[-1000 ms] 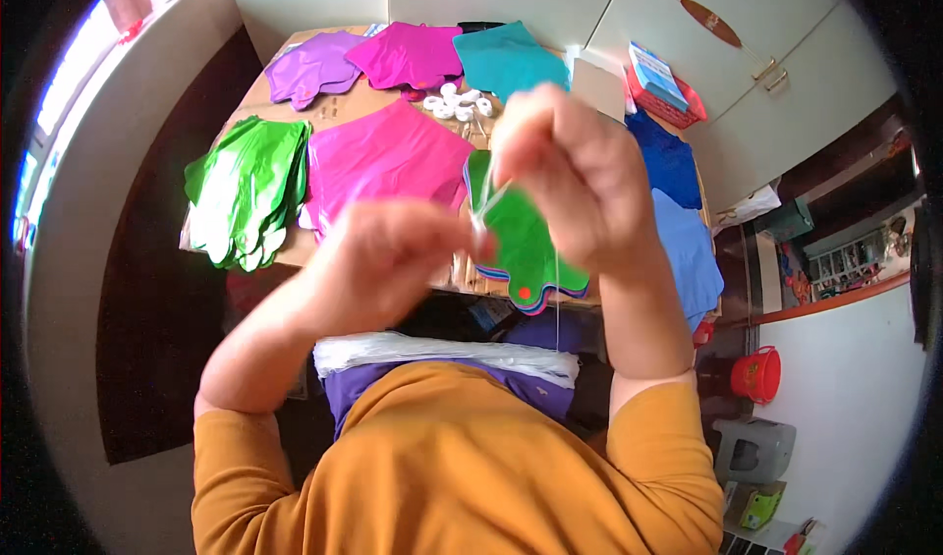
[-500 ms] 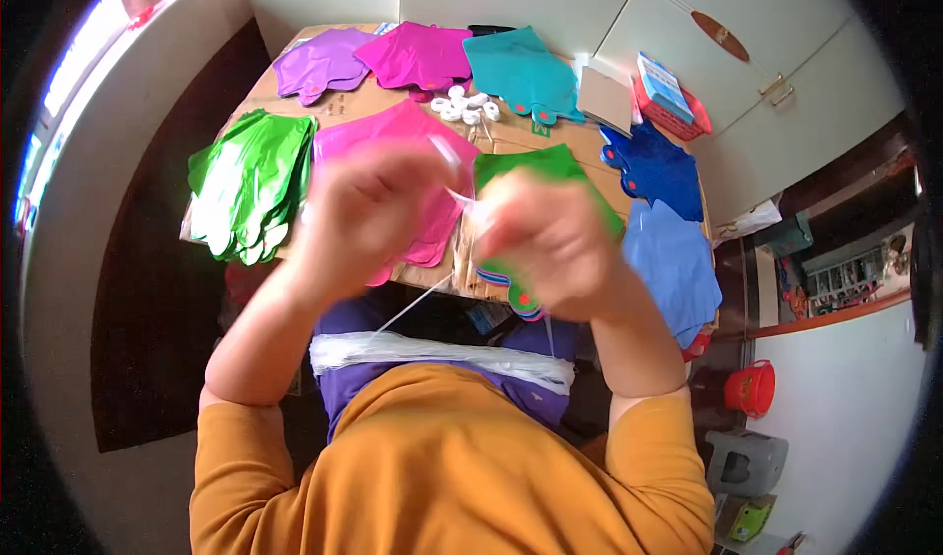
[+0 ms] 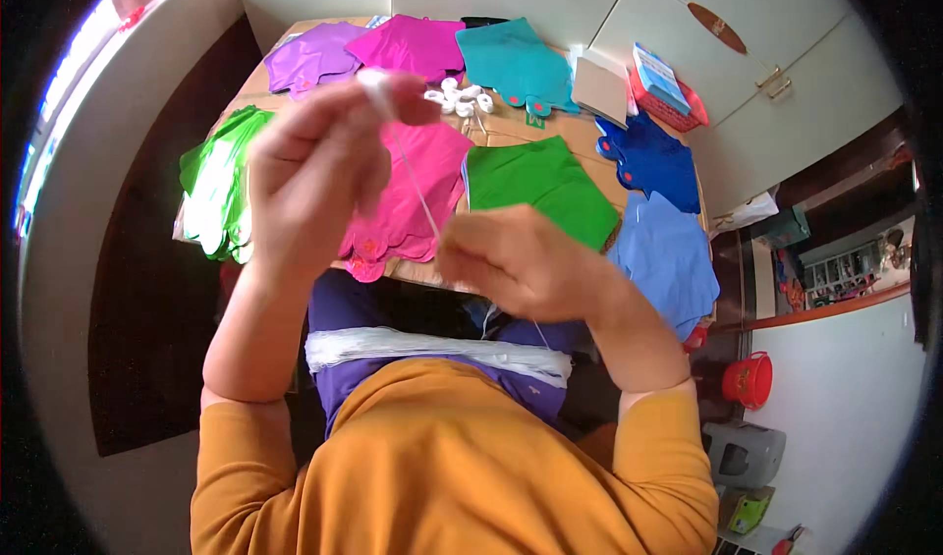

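My left hand [image 3: 319, 157] is raised over the near left of the table, its fingers closed on a small white blurred wad of string [image 3: 377, 91]. From there a thin white string [image 3: 417, 190] runs taut down to my right hand [image 3: 530, 260], whose fingers are pinched round it. Below my right hand, a strand drops toward a thick band of white strings [image 3: 437, 351] lying across my purple-clad thighs. Under my hands are a stack of pink shaped sheets [image 3: 427, 172] and a stack topped by a green sheet [image 3: 540, 187].
Several small white string bundles [image 3: 460, 97] lie mid-table. Around them are stacks of purple [image 3: 314, 56], magenta [image 3: 413, 46], teal [image 3: 516, 59], dark blue [image 3: 656, 162], light blue [image 3: 668, 260] and shiny green sheets [image 3: 221, 187]. A red basket [image 3: 688, 116] stands at the far right corner.
My hands have drawn apart: the left went up and left, the right slightly down. The string between them is now longer and stretched taut.
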A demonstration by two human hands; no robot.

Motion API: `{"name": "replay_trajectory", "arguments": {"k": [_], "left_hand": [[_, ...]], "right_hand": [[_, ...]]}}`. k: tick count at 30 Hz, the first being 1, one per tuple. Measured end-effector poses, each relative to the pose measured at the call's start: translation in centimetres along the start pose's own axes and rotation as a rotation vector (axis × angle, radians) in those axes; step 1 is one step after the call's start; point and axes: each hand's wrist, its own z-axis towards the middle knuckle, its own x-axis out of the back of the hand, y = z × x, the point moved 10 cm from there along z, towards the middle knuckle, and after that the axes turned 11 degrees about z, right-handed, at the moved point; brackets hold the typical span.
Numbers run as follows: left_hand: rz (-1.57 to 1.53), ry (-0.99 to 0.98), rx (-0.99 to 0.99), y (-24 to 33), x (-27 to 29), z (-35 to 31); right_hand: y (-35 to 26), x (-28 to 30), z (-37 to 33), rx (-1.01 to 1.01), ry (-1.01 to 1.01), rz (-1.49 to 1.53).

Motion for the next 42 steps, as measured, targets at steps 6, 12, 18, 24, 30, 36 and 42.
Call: {"name": "replay_trajectory", "arguments": {"k": [6, 12, 18, 24, 30, 36, 42], "left_hand": [[-0.074, -0.334, 0.089, 0.9, -4.6, -2.7], [0.179, -0.309, 0.027, -0.5, -5.3, -3.5], [0.179, -0.005, 0.032, 0.1, -1.4, -0.9], [-0.192, -0.047, 0.127, 0.0, -2.5, -1.7], [-0.029, -0.222, 0.159, -0.8, -5.7, -3.8], [0.232, -0.198, 0.132, -2.7, -4.2, -2.4], [-0.363, 0.024, 0.17, -1.7, -2.3, -1.2]], "right_hand": [[2.3, 5.3, -0.4, -0.088, 0.29, -0.004], [-2.2, 7.2, -0.8, 0.095, 0.46, 0.11], [-0.7, 2.9, -0.9, 0.099, 0.222, 0.173], [1.8, 2.2, -0.6, -0.035, 0.18, 0.089], [1.1, 7.4, -0.2, -0.065, 0.445, 0.019], [-0.6, 4.3, -0.4, 0.121, 0.28, 0.277], [2.2, 1.9, -0.2, -0.065, 0.138, 0.06]]}}
